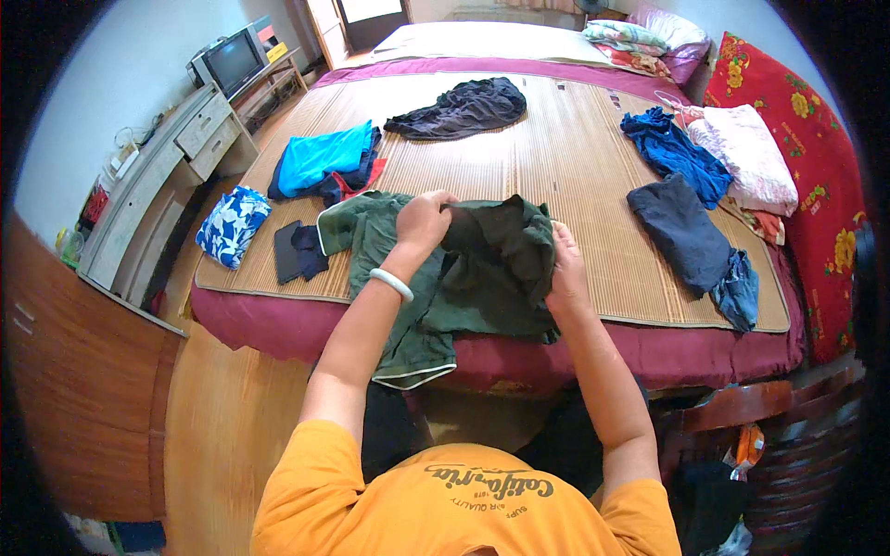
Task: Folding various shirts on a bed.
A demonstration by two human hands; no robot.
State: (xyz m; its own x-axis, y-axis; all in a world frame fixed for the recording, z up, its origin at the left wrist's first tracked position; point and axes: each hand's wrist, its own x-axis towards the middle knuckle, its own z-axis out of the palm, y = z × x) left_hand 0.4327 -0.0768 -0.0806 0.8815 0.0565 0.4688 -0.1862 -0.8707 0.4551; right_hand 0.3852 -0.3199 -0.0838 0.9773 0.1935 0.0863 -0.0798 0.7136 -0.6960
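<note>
A dark green shirt with white-edged openings is stretched between my hands over the near edge of the bed. My left hand, a pale bangle on its wrist, is closed on the upper middle of the cloth. At the shirt's right end, my right hand pinches the edge between thumb and fingers. The dark inside of the shirt shows between the hands, and its lower left part hangs past the mattress edge. Left of it lie a folded dark cloth and a blue-and-white patterned folded garment.
On the bed's woven mat lie a bright blue folded garment, a crumpled black garment, a blue garment, dark trousers and denim. A red floral board stands right; a desk stands left.
</note>
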